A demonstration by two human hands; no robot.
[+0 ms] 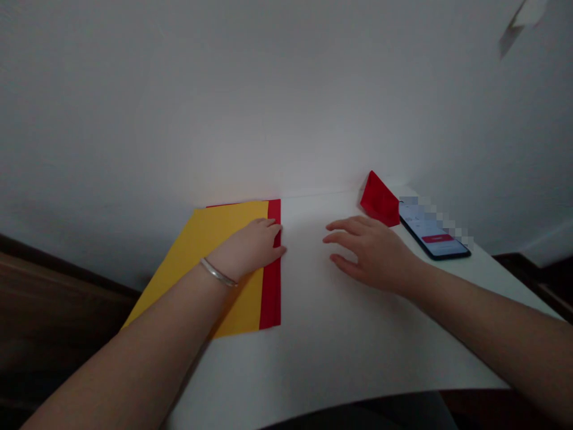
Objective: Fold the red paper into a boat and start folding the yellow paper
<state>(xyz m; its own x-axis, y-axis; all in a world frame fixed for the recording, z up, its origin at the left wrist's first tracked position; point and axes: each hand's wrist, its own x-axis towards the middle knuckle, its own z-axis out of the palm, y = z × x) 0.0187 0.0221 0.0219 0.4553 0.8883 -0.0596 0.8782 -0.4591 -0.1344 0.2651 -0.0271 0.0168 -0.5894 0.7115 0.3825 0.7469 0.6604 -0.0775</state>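
A yellow paper sheet lies on top of a red paper sheet at the left of the white table; only a red strip shows along the right edge. My left hand, with a silver bracelet at the wrist, rests on these sheets with its fingertips curled over the red strip near the edge. My right hand hovers over bare tabletop to the right, fingers spread and empty. A folded red paper shape stands just beyond my right hand.
A smartphone with its screen lit lies at the table's right, next to the folded red shape. A white wall rises directly behind the table. Dark floor and wood show past the table's left and right edges.
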